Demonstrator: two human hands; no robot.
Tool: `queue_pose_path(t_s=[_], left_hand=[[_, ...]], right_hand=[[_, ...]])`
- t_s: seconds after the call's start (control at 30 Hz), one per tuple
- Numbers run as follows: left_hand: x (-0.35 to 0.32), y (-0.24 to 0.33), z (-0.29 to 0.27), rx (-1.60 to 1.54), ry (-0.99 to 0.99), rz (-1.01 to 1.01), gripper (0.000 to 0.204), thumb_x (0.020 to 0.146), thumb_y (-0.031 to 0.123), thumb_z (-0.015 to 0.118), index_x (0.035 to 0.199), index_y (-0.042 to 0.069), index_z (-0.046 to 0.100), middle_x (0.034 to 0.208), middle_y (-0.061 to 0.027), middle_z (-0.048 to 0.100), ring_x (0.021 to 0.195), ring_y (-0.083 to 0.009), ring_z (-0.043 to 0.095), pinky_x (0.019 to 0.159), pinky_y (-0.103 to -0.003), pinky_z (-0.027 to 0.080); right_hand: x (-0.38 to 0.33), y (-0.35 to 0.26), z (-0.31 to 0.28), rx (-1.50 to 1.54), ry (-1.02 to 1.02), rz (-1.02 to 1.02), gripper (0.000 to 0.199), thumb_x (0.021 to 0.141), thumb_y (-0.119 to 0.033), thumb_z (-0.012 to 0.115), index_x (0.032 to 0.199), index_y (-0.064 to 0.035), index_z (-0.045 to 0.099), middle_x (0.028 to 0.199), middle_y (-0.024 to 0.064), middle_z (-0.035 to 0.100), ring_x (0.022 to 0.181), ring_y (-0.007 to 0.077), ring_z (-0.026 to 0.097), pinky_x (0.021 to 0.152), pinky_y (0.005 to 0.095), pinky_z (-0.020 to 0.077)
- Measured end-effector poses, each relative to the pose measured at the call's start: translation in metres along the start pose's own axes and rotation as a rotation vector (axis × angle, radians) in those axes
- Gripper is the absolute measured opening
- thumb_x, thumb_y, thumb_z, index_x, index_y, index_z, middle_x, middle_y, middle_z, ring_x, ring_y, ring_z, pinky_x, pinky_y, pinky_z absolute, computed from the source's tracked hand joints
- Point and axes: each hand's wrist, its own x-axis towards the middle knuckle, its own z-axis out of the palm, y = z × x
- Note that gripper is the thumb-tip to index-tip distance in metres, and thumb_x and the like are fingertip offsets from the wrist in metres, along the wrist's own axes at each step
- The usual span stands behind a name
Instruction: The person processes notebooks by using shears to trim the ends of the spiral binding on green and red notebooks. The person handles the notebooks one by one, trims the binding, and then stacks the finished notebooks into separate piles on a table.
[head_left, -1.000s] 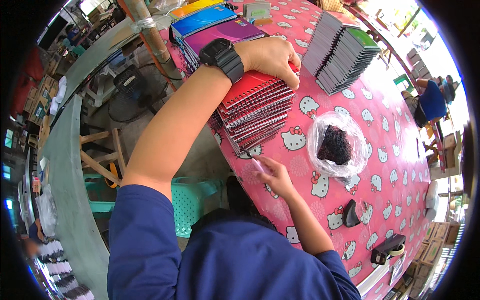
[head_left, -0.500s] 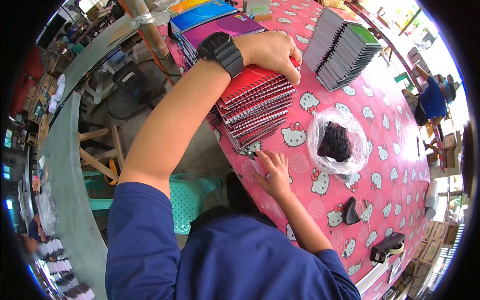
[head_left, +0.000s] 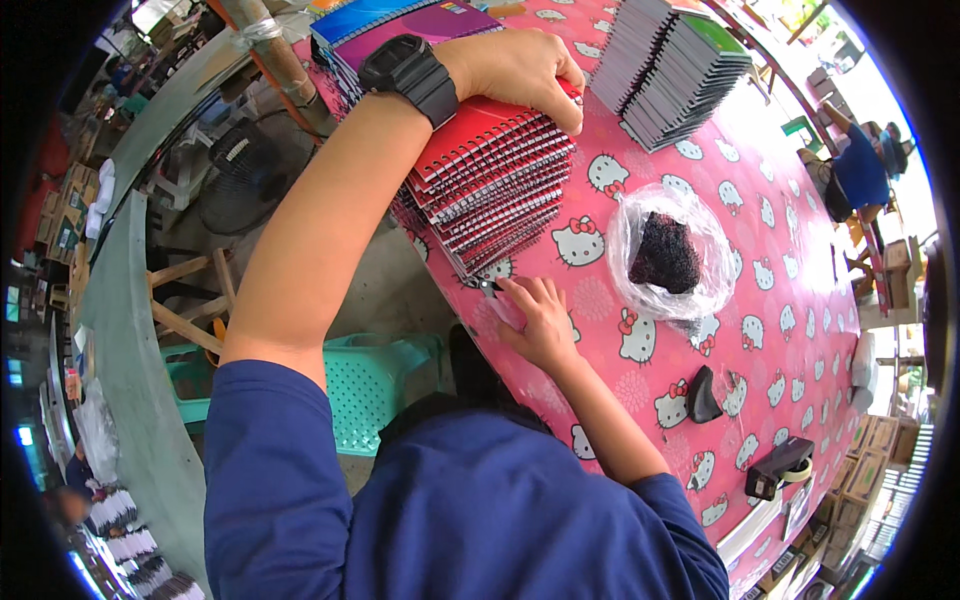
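A tall stack of red spiral notebooks [head_left: 490, 190] stands at the table's near left edge, its wire bindings facing me. My left hand [head_left: 525, 75], with a black watch on its wrist, lies across the top, fingers curled over the far right corner of the upper red notebook. At the foot of the stack, my right hand [head_left: 543, 322] holds small pliers [head_left: 489, 287] with a metal head and pale handles. The plier tips are close to the lowest bindings; whether they touch is unclear. Part of the grip is hidden under the fingers.
Purple and blue notebooks [head_left: 400, 30] lie behind the red stack. Farther right stand grey-edged spiral notebooks [head_left: 680, 95]. A clear plastic bag [head_left: 715, 270] with black wire bits, a dark curved object [head_left: 704, 394] and a tape dispenser [head_left: 779, 468] rest on the pink table. A green plastic chair [head_left: 375, 385] stands beside it.
The whole view has shifted slightly, so the table things sit a little higher and to the left. Both hands keep their places at the red stack.
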Motion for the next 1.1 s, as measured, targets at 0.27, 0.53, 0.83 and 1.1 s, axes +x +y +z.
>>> queue_pose_path(t_s=[0.27,0.53,0.83,1.1], left_hand=[[-0.005,-0.003,0.0,-0.021,0.04,0.025,0.034,0.066,0.035,0.067,0.081,0.005,0.07,0.069,-0.0086,0.065,0.063,-0.0189,0.061,0.062,-0.03,0.046],[0.002,-0.004,0.001,0.046,0.048,0.143,0.036,0.067,0.035,0.068,0.085,0.004,0.07,0.074,-0.0112,0.067,0.072,-0.0187,0.064,0.069,-0.029,0.048],[0.002,0.002,-0.006,-0.025,-0.092,0.061,0.024,0.077,0.02,0.068,0.091,0.001,0.068,0.084,-0.0018,0.064,0.083,-0.0079,0.056,0.079,-0.023,0.043],[0.0,0.01,-0.009,-0.029,-0.119,-0.084,0.026,0.076,0.021,0.067,0.094,0.001,0.068,0.096,-0.0064,0.065,0.09,-0.0121,0.058,0.086,-0.026,0.042]], right_hand=[[-0.001,0.008,0.006,0.516,-0.101,0.258,0.039,0.078,-0.016,0.063,0.115,-0.008,0.059,0.095,0.0115,0.063,0.084,0.0253,0.062,0.068,0.0322,0.0484],[-0.013,0.002,-0.007,0.343,-0.115,0.255,0.045,0.071,-0.019,0.066,0.114,-0.0098,0.06,0.092,0.0143,0.059,0.088,0.0314,0.058,0.074,0.0388,0.0473],[-0.014,0.011,0.019,0.102,0.121,0.085,0.053,0.066,-0.022,0.07,0.118,-0.0145,0.057,0.101,0.0097,0.056,0.097,0.0298,0.051,0.085,0.043,0.0404],[-0.016,0.018,0.028,0.135,0.168,0.031,0.052,0.066,-0.021,0.072,0.115,-0.0146,0.058,0.1,0.0074,0.057,0.097,0.0281,0.051,0.086,0.0423,0.0391]])
